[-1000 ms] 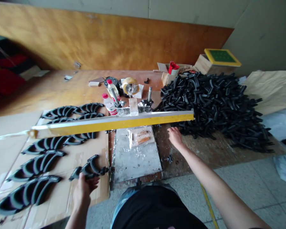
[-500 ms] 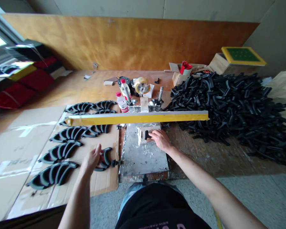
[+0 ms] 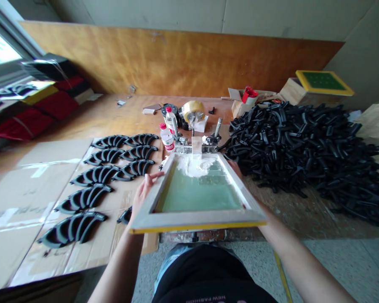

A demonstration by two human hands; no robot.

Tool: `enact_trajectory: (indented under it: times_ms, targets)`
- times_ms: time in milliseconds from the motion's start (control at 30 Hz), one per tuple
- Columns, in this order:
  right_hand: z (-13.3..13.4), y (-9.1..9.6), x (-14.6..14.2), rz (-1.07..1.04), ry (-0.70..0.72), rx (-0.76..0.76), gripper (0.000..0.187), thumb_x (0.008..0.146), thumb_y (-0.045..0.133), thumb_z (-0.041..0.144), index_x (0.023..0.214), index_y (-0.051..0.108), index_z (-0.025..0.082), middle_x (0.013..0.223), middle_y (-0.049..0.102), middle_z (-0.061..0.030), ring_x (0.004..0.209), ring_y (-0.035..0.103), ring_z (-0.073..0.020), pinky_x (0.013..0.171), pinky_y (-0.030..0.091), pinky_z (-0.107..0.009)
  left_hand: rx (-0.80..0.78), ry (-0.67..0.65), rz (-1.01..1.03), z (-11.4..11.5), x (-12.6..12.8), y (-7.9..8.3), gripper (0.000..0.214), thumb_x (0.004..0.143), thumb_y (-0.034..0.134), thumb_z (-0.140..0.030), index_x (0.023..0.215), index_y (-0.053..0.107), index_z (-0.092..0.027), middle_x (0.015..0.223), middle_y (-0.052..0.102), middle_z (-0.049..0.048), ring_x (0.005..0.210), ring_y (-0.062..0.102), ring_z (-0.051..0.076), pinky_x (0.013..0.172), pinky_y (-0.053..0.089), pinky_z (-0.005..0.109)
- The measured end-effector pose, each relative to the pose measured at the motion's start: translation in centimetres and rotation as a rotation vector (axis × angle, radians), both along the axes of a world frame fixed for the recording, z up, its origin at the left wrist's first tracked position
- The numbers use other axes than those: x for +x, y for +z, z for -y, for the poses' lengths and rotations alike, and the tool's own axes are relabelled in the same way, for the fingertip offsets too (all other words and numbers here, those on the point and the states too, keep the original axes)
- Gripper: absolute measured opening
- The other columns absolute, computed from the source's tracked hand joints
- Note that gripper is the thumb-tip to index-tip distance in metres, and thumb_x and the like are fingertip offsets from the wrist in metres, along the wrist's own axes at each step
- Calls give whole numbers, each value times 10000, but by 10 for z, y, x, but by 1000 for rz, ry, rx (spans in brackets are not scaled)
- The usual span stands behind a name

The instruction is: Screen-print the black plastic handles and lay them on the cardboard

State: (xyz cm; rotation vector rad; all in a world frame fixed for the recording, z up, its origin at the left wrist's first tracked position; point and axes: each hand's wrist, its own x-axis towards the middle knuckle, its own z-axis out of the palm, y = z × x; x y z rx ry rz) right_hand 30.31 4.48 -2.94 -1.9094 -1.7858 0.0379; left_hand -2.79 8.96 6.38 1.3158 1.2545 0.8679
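A screen printing frame (image 3: 205, 217) with green mesh and a smear of white paste (image 3: 194, 166) at its far end lies in front of me, its near edge yellow below. My left hand (image 3: 142, 191) holds the frame's left side, with a thumb and finger showing along the edge. At the frame's right side is my right hand (image 3: 235, 169), its fingers largely hidden behind the frame. The frame covers the metal plate and the black part on it. A clamp fitting (image 3: 196, 147) joins the far end of the frame.
Rows of curved black parts (image 3: 94, 174) lie on cardboard (image 3: 31, 198) at left. A large heap of black parts (image 3: 303, 147) covers the right side. Beyond the frame stand two bottles (image 3: 167, 136), a tape roll (image 3: 192, 110) and metal posts (image 3: 218, 126).
The frame has swung down from its raised position over the plate. My right hand has left the black part for the frame's right side; my left hand has moved to its left side.
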Motion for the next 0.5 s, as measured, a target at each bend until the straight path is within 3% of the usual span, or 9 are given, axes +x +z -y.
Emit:
enact_trajectory:
  times_ms: [100, 200, 267, 367, 433, 500]
  targets:
    - [-21, 22, 13, -20, -138, 146, 374, 937, 460, 212, 1288, 570, 149, 1250, 575, -166, 1144, 528, -277, 996, 418, -447, -110, -49, -76, 16, -16, -41, 720, 756, 589, -686, 1286, 602, -200, 924, 714, 44, 722, 627, 172, 617, 471, 258]
    - [-55, 39, -12, 34, 28, 198, 560, 847, 655, 241, 1374, 480, 167, 1412, 455, -168, 1270, 426, -305, 1064, 374, -467, -182, -42, -68, 21, -18, -84, 894, 722, 655, -641, 1468, 402, -220, 916, 724, 45, 749, 661, 194, 657, 503, 279]
    - [-77, 43, -36, 106, 134, 99, 532, 816, 698, 214, 1313, 516, 157, 1342, 517, -164, 1220, 462, -301, 1023, 403, -443, -184, -44, -88, 19, -17, -103, 894, 735, 649, -625, 1479, 386, -206, 922, 724, 54, 780, 671, 205, 682, 511, 287]
    - [-90, 37, -58, 194, 172, -93, 219, 853, 644, 173, 1070, 617, 157, 1059, 649, -114, 1010, 566, -252, 874, 461, -356, -185, -74, -129, 15, -18, -115, 831, 760, 618, -626, 1452, 431, -205, 914, 719, 54, 766, 668, 205, 650, 502, 278]
    - [-80, 29, -64, 238, 200, -146, 94, 873, 599, 156, 963, 626, 154, 964, 662, -100, 925, 584, -229, 814, 458, -322, -201, -103, -143, 14, -20, -116, 802, 773, 596, -633, 1439, 449, -211, 924, 718, 55, 769, 665, 208, 640, 497, 278]
    - [-59, 23, -66, 270, 290, -130, 85, 865, 567, 117, 921, 623, 149, 943, 661, -99, 897, 584, -219, 793, 448, -311, -196, -114, -149, 14, -21, -116, 771, 787, 579, -632, 1422, 474, -208, 965, 719, 64, 836, 668, 221, 702, 509, 294]
